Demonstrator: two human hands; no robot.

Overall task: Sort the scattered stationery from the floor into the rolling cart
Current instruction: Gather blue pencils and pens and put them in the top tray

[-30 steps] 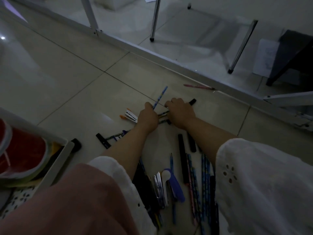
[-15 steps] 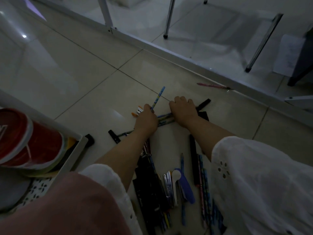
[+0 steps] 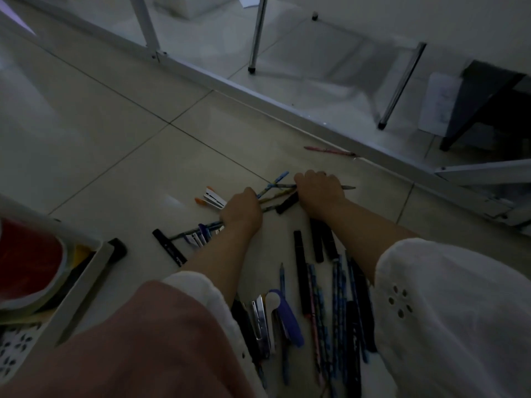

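Since bundling the pencils (image 3: 275, 194) probably speeds sorting, the left hand (image 3: 242, 209) and right hand (image 3: 320, 191) each curl round them, the cart (image 3: 86, 268) standing at eight o'clock.

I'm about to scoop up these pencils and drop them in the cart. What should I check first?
1. Both hands holding: ok. The left hand and right hand curl round the pencil bunch.
2. Bunch tidy: not ok. The blue pencil pokes out at an angle.
3. Black marker kept out of the bunch: cannot tell; it lies right against it.
4. Cart close: ok. The cart tray is at the left.
5. Room in the tray: cannot tell; a red tape roll fills the part shown.
6. Nothing left behind: not ok. The pink pencil lies far off by the rail.
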